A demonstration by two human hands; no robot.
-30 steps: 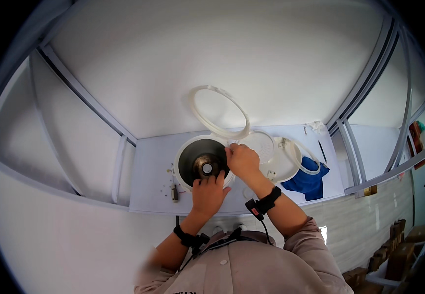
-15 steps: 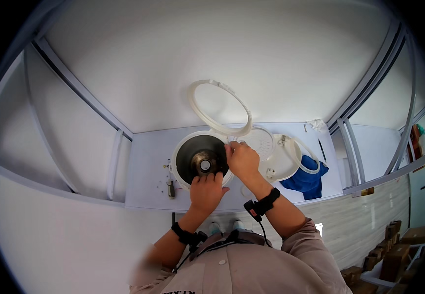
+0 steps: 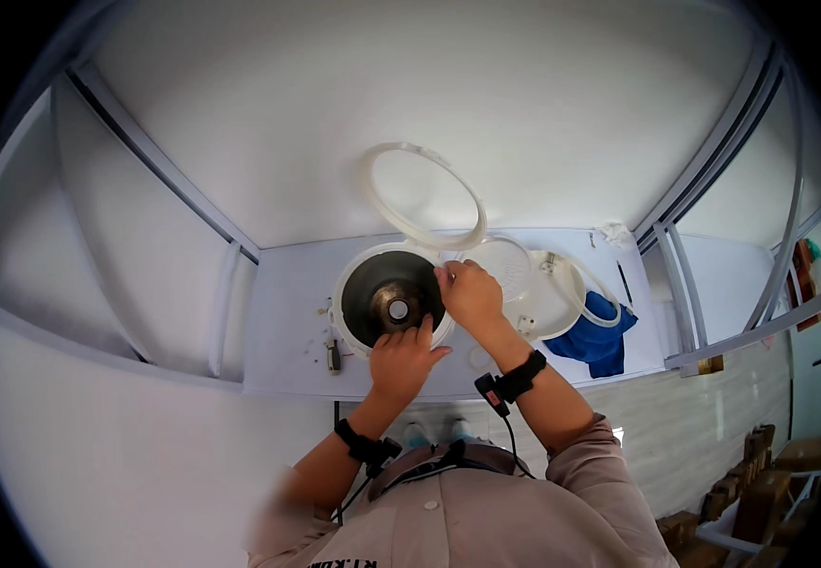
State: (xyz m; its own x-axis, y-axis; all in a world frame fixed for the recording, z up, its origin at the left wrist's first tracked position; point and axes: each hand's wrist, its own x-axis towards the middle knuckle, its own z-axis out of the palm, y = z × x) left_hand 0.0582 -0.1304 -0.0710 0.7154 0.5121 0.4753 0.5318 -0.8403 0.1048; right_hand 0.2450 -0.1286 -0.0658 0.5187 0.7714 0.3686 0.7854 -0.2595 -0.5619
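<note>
A white rice cooker body (image 3: 339,312) with its inner pot out stands before me. Its grey inside wall surrounds a brownish base with a round silver sensor (image 3: 398,310) at the centre. My left hand (image 3: 401,362) lies over the near rim, fingers stretched inward and thumb spread aside. At the right rim, my right hand (image 3: 470,295) is closed, its fingertips curled over the edge; whatever is under them is hidden. A white lid ring (image 3: 427,235) stands raised at the cooker's back.
Right of the cooker are a clear perforated disc (image 3: 503,265), a white lid shell (image 3: 554,322), a pale ring-shaped gasket (image 3: 603,282) and a blue cloth (image 3: 600,348). A short screwdriver (image 3: 334,357) and several small parts lie on the left. A dark thin stick (image 3: 624,284) lies far right.
The whole view has shifted slightly. My left fingers have moved a little to the right along the near rim. My right hand remains at the right rim.
</note>
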